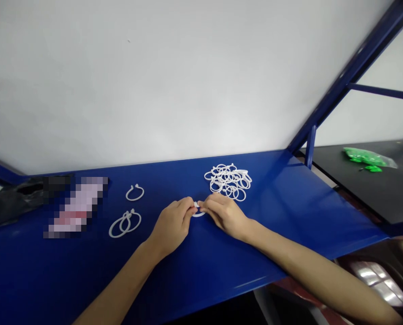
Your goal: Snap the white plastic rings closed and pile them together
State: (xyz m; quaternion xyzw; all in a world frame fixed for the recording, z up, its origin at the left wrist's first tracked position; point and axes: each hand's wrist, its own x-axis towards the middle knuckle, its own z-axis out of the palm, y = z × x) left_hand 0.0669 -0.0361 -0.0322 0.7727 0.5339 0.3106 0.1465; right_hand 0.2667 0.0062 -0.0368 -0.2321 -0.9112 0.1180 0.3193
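Note:
My left hand and my right hand meet at the middle of the blue table. Both pinch one white plastic ring, each from its own side, and their fingers hide most of it. Just behind my right hand lies a pile of several white rings. To the left, a single open ring lies on the table. Nearer me, two rings lie overlapped.
A blurred-out pinkish object lies at the left of the table, with a dark bag beyond it. A black surface at the right holds a green bag. A blue frame post rises at the right. A white wall stands behind.

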